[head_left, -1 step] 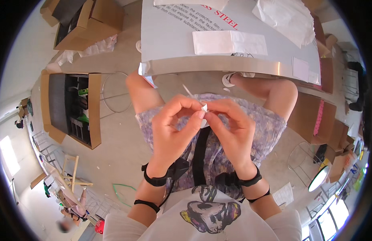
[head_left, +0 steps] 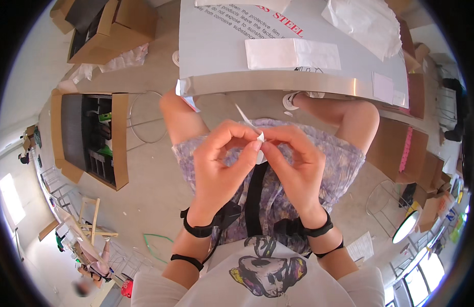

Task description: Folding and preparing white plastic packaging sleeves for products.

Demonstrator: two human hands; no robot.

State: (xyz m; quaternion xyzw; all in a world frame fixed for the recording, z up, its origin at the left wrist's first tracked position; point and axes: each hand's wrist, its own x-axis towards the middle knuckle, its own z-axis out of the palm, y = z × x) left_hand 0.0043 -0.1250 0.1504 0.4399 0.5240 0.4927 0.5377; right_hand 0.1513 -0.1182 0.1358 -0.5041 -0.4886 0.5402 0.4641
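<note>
Tabletop: a shiny metal tabletop sits above the hands, past the person's knees. Its front edge bends like a bow.
On the tabletop: a flat white paper lies near the front edge. A crinkly clear bag lies at the far right corner. A small white card sits by the right front edge.
Floor: the floor left of the tabletop is bare grey concrete. A thin wire ring lies on it by the person's left knee.
Room: windows glow bright at the bottom right and at the far left. Another person, blurred, is far off at the bottom left.
Big box: an open cardboard box lies on the floor left of the tabletop. It is dark inside, with black and green things I cannot make out.
Top box: another cardboard box lies left of the tabletop's far end, with a dark sheet in it.
Right boxes: brown boxes stand under the tabletop's right end.
Paper bit: a small white folded paper bit is held over the lap, just below the tabletop's front edge. A thin point sticks up from it.
Left hand: the left hand has its grip pinched on the paper bit.
Right hand: the right hand has its grip pinched on the paper bit too, fingertips touching the left ones.
</note>
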